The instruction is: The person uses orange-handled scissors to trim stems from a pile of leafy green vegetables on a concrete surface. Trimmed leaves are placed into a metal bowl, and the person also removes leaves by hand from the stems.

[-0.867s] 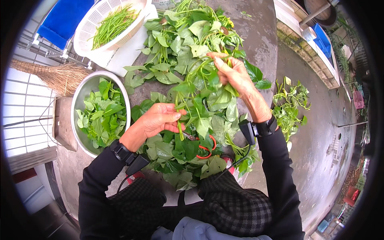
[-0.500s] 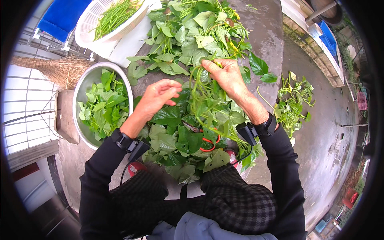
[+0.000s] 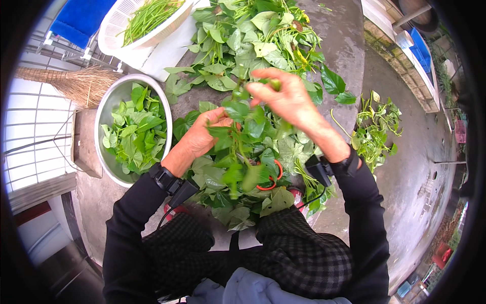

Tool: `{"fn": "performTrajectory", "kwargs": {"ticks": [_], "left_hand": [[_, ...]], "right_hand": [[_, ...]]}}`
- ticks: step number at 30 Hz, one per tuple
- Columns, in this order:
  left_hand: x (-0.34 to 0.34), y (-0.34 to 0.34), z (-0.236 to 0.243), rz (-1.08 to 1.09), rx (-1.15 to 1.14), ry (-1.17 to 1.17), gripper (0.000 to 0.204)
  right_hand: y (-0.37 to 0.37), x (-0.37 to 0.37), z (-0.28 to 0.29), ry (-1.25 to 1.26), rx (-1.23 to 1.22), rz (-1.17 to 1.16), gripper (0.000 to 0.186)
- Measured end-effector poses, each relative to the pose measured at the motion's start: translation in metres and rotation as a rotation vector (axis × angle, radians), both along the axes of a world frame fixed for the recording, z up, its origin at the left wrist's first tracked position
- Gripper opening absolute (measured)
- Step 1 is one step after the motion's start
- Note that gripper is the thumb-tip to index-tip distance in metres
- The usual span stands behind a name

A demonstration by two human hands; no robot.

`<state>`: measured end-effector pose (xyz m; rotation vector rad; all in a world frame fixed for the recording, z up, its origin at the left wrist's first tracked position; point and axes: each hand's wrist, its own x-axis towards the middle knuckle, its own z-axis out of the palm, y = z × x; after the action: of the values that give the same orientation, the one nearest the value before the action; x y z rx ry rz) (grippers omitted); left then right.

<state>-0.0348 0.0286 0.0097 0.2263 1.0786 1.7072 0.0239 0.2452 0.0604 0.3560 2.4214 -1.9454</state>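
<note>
My left hand [image 3: 200, 136] has its fingers pinched on a leafy green stem [image 3: 254, 121], whose leaves are blurred by motion. To the right and slightly higher, my right hand [image 3: 293, 101] is closed, with a bit of green stem showing between its fingers. Whether both hands grip the same stem cannot be made out. Below them, a heap of loose green leaves [image 3: 210, 177] covers the ground in front of my feet. Scissors with orange-red handles [image 3: 274, 175] lie partly hidden among those leaves. A metal basin [image 3: 111, 101] holding picked green leaves [image 3: 134, 131] stands left of my left hand.
Beyond my hands lies a large pile of leafy stems [image 3: 248, 38]. A white plastic basket [image 3: 114, 38] with trimmed green stalks stands at the far left, near a straw broom [image 3: 83, 83]. More stems [image 3: 374, 131] lie on the concrete at right.
My left hand has moved right and up from beside the stems and now pinches leaves. The bunch of stems hanging from my right hand has swung, and its leaves now face my left hand.
</note>
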Motion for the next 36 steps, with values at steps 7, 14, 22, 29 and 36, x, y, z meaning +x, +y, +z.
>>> {"fn": "performTrajectory", "kwargs": {"ticks": [7, 14, 22, 29, 36], "left_hand": [[-0.006, -0.009, 0.003, 0.036, -0.159, 0.052, 0.029], [-0.008, -0.003, -0.006, -0.014, -0.208, 0.191, 0.024], [-0.003, 0.003, -0.003, 0.015, -0.257, 0.327, 0.017], [-0.004, 0.007, -0.001, 0.027, -0.275, 0.403, 0.013], [-0.004, 0.007, -0.004, 0.098, -0.255, 0.398, 0.013]], "right_hand": [[0.044, 0.029, 0.008, -0.231, -0.442, -0.137, 0.015], [0.028, 0.033, 0.012, -0.211, -0.399, 0.201, 0.017], [-0.007, 0.01, -0.015, -0.349, -0.173, 0.162, 0.03], [-0.012, 0.01, -0.029, -0.566, -0.362, 0.209, 0.031], [-0.02, 0.019, -0.027, -0.2, -0.093, 0.194, 0.021]]}}
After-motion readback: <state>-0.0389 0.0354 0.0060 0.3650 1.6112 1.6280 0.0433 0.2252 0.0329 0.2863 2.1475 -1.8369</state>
